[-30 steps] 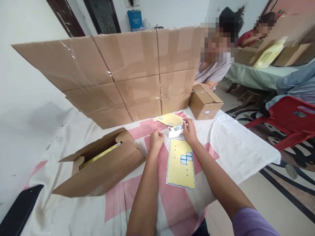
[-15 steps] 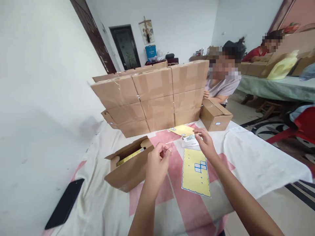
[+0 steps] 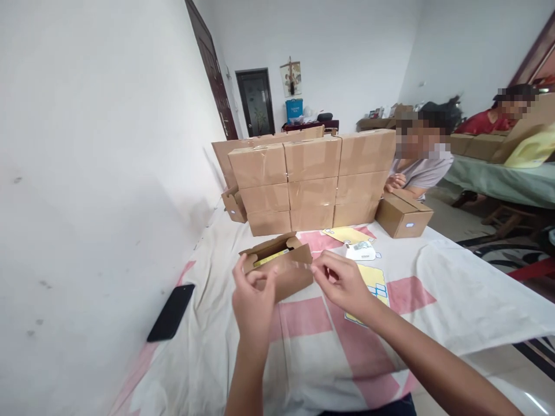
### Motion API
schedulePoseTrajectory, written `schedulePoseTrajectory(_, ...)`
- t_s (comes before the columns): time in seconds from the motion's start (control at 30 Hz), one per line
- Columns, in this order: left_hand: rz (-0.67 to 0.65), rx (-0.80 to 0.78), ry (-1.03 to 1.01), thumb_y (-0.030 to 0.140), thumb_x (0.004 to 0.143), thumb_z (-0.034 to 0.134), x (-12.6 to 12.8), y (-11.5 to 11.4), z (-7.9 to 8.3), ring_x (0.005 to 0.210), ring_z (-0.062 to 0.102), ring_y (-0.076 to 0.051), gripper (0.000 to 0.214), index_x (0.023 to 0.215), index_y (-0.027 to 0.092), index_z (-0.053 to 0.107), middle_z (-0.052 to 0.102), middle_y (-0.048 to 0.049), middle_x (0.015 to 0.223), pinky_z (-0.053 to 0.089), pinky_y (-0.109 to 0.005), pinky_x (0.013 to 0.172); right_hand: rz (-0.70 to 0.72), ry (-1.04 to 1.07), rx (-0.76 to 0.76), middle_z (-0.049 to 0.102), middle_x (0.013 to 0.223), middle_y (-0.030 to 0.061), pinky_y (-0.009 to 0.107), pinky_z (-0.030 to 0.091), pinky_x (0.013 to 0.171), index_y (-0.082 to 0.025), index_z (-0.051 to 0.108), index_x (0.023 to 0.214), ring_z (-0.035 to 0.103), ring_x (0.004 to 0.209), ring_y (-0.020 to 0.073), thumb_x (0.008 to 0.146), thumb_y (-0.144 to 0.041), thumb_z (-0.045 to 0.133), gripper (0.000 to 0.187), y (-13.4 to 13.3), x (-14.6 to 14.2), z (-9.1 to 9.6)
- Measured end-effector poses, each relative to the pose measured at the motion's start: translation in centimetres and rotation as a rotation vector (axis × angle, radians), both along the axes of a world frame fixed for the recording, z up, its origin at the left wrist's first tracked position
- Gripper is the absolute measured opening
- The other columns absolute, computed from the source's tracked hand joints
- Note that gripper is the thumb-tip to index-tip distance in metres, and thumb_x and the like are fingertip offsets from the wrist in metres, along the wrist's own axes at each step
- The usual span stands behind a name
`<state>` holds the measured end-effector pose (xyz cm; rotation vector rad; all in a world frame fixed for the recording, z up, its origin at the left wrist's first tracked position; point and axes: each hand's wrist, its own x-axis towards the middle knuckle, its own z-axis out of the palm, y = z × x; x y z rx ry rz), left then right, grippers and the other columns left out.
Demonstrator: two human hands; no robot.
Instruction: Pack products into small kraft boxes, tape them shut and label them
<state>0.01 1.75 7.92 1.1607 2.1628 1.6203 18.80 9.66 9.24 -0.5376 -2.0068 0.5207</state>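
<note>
An open brown cardboard box (image 3: pixel 295 280) lies on the cloth-covered table with a yellow box (image 3: pixel 271 257) inside. My left hand (image 3: pixel 254 294) is closed around the cardboard box's left end, its thumb on the front wall. By the right end of that box, my right hand (image 3: pixel 340 280) pinches a thin clear strip (image 3: pixel 301 265), which stretches leftward across the front; its exact kind is hard to make out. Partly behind my right forearm is a yellow sheet (image 3: pixel 373 277) of blue-edged labels. Beyond it sit a white packet (image 3: pixel 361 251) and another yellow sheet (image 3: pixel 347 234).
Stacked, taped cardboard boxes (image 3: pixel 312 179) form a wall across the back of the table. A closed labelled carton (image 3: pixel 405 215) stands at their right, near a seated person (image 3: pixel 427 167). A black phone (image 3: pixel 171 312) lies at the left edge by the white wall.
My left hand has moved from the box's right side to its left end. My right hand has come from above the white packet to the box's right end. The view has shifted.
</note>
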Motion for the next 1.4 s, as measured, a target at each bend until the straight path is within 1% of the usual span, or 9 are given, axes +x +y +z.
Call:
schedulePoseTrajectory(0.07, 0.125, -0.009, 0.212, 0.053, 0.085, 0.066, -2.4, 0.5, -0.4, 0.1, 0.068, -0.026, 0.072, 0.145, 0.025, 0.038, 0.074, -0.0076, 0.112, 0.051, -0.041, 0.087, 0.06, -0.031, 0.042, 0.053, 0.07, -0.0002, 0.029, 0.037, 0.055, -0.023, 0.056, 0.08, 0.048, 0.063, 0.0147, 0.099, -0.022, 0.054, 0.019, 0.5, -0.2, 1.0)
schedulePoseTrajectory(0.17, 0.073, -0.085, 0.591, 0.051, 0.087, 0.063, -4.8, 3.0, -1.3, 0.14, 0.045, -0.037, 0.073, 0.149, 0.02, 0.039, 0.05, -0.017, 0.153, 0.04, -0.057, 0.11, 0.241, -0.216, 0.137, 0.058, 0.081, 0.0023, 0.029, 0.043, 0.067, -0.023, 0.059, 0.085, 0.055, 0.075, 0.0164, 0.101, -0.025, 0.054, 0.016, 1.9, -0.5, 3.1)
schedulePoseTrajectory(0.23, -0.047, -0.151, 0.729, 0.046, 0.092, 0.057, -5.6, 5.0, -2.2, 0.15, 0.031, -0.037, 0.07, 0.154, 0.021, 0.036, 0.042, -0.015, 0.16, 0.027, -0.065, 0.117, 0.317, -0.369, 0.21, 0.06, 0.088, 0.004, 0.03, 0.045, 0.074, -0.023, 0.061, 0.088, 0.057, 0.083, 0.0174, 0.101, -0.027, 0.052, 0.017, 3.1, -1.0, 4.3)
schedulePoseTrajectory(0.4, -0.246, -0.196, 0.767, 0.038, 0.1, 0.043, -6.0, 7.1, -4.4, 0.15, 0.036, -0.031, 0.05, 0.149, 0.03, 0.047, 0.048, -0.0068, 0.157, 0.015, -0.067, 0.123, 0.356, -0.646, 0.241, 0.057, 0.094, 0.0038, 0.027, 0.044, 0.07, -0.021, 0.062, 0.085, 0.057, 0.078, 0.0149, 0.101, -0.032, 0.054, 0.02, 6.6, -3.1, 5.5)
schedulePoseTrajectory(0.67, -0.374, -0.241, 0.717, 0.034, 0.103, 0.032, -6.2, 5.7, -6.9, 0.148, 0.041, -0.026, 0.046, 0.141, 0.034, 0.057, 0.052, 0.0, 0.153, 0.024, -0.057, 0.124, 0.41, -0.922, 0.242, 0.057, 0.09, 0.0015, 0.026, 0.035, 0.061, -0.02, 0.063, 0.083, 0.054, 0.071, 0.013, 0.093, -0.031, 0.065, 0.015, 12.6, -8.5, 2.2)
schedulePoseTrajectory(0.9, -0.377, -0.249, 0.73, 0.036, 0.104, 0.028, -6.1, 5.7, -7.0, 0.15, 0.037, -0.027, 0.05, 0.152, 0.038, 0.044, 0.046, 0.0017, 0.158, 0.02, -0.057, 0.126, 0.379, -1.032, 0.222, 0.059, 0.088, 0.0008, 0.026, 0.027, 0.056, -0.02, 0.064, 0.082, 0.052, 0.065, 0.0112, 0.089, -0.031, 0.069, 0.014, 15.1, -11.4, 0.6)
schedulePoseTrajectory(1.13, -0.389, -0.247, 0.824, 0.041, 0.104, 0.029, -5.9, 5.2, -7.1, 0.152, 0.034, -0.029, 0.046, 0.141, 0.043, 0.057, 0.04, -0.0036, 0.162, 0.02, -0.063, 0.123, 0.404, -1.066, 0.179, 0.062, 0.102, 0.0027, 0.025, 0.034, 0.059, -0.021, 0.067, 0.084, 0.057, 0.07, 0.0125, 0.083, -0.037, 0.074, 0.017, 16.8, -12.1, -0.3)
schedulePoseTrajectory(1.3, -0.409, -0.263, 0.833, 0.043, 0.104, 0.031, -5.7, 4.9, -6.9, 0.153, 0.032, -0.029, 0.045, 0.14, 0.042, 0.058, 0.04, -0.0047, 0.162, 0.019, -0.066, 0.123, 0.082, -0.819, 0.05, 0.06, 0.121, 0.0133, 0.034, 0.049, 0.075, -0.019, 0.062, 0.077, 0.062, 0.099, 0.028, 0.057, -0.054, 0.091, 0.049, 19.1, -12.8, -1.5)
schedulePoseTrajectory(1.4, -0.42, -0.233, 0.829, 0.042, 0.104, 0.032, -5.6, 4.6, -6.7, 0.153, 0.032, -0.029, 0.044, 0.14, 0.044, 0.057, 0.042, 0.0003, 0.16, 0.018, -0.067, 0.123, -0.068, -0.702, -0.163, 0.066, 0.097, 0.0125, 0.035, 0.051, 0.077, -0.019, 0.057, 0.071, 0.064, 0.09, 0.0255, 0.076, -0.057, 0.078, 0.044, 19.8, -12.6, -2.9)
